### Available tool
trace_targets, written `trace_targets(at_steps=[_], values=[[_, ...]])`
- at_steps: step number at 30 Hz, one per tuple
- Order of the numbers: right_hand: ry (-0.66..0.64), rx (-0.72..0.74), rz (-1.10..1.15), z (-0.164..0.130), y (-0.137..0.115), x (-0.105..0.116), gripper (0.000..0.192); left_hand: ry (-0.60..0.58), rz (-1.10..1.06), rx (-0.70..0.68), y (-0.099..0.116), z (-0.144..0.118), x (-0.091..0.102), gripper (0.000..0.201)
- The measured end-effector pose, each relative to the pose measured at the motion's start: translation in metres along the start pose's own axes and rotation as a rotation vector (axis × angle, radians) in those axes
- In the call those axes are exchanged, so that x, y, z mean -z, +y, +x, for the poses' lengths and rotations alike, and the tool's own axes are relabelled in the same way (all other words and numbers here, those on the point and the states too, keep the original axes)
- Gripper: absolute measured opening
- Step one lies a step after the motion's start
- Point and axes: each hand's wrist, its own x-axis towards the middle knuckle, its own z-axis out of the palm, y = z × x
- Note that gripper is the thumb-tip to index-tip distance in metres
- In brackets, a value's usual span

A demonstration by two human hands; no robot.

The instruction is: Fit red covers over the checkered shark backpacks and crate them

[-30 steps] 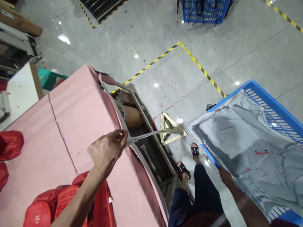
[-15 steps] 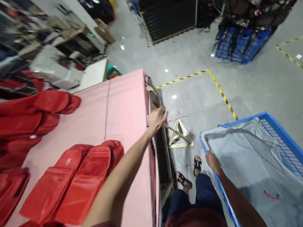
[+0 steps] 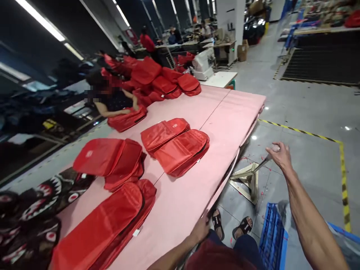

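Stand [image 3: 255, 175] located on the floor beside the pink table [image 3: 194, 191], where red bags [image 3: 180, 152] lie spread at left, presumably for easy reach. The left hand [image 3: 200, 228] rests at the table's edge, perhaps as a brace; whether its fingers grip cannot be told. Further right, the triangular base [image 3: 255, 187] presumably steadies the pole [image 3: 262, 164], and the right hand [image 3: 282, 158] appears to pinch the pole's top, thumb and forefinger closed together.
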Motion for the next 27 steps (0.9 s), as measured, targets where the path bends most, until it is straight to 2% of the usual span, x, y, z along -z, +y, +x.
trace_targets(at_steps=[2, 4, 6, 8, 11, 14, 16, 19, 21, 23, 25, 27], values=[[0.085, -0.109, -0.109, -0.005, -0.013, -0.008, 0.053, 0.057, 0.036, 0.176, -0.064, -0.037, 0.014, 0.090], [0.143, -0.153, -0.214, -0.020, -0.017, -0.012, 0.048, 0.123, 0.000, 0.276, -0.102, -0.064, 0.028, 0.081], [0.135, -0.120, -0.302, -0.037, -0.017, -0.012, 0.047, 0.188, -0.055, 0.335, -0.119, -0.076, 0.038, 0.078], [0.107, -0.095, -0.377, -0.053, -0.019, -0.010, 0.048, 0.246, -0.112, 0.340, -0.121, -0.075, 0.045, 0.077], [0.104, -0.127, -0.460, -0.075, -0.028, -0.009, 0.051, 0.360, -0.204, 0.212, -0.107, -0.053, 0.058, 0.076], [0.109, -0.137, -0.502, -0.098, -0.038, -0.008, 0.057, 0.496, -0.155, -0.041, -0.078, -0.021, 0.087, 0.077], [0.106, -0.131, -0.524, -0.114, -0.040, -0.005, 0.058, 0.588, -0.032, -0.217, -0.052, 0.002, 0.124, 0.074], [0.115, -0.144, -0.548, -0.140, -0.037, 0.004, 0.060, 0.714, 0.144, -0.391, -0.012, 0.038, 0.198, 0.070], [0.123, -0.159, -0.551, -0.155, -0.033, 0.010, 0.062, 0.786, 0.244, -0.400, 0.009, 0.062, 0.248, 0.077], [0.122, -0.167, -0.549, -0.165, -0.030, 0.014, 0.061, 0.809, 0.355, -0.326, 0.022, 0.085, 0.288, 0.089], [0.121, -0.163, -0.541, -0.171, -0.027, 0.015, 0.059, 0.771, 0.455, -0.202, 0.024, 0.101, 0.310, 0.097], [0.123, -0.157, -0.532, -0.172, -0.026, 0.016, 0.059, 0.720, 0.516, -0.120, 0.017, 0.109, 0.317, 0.094]])
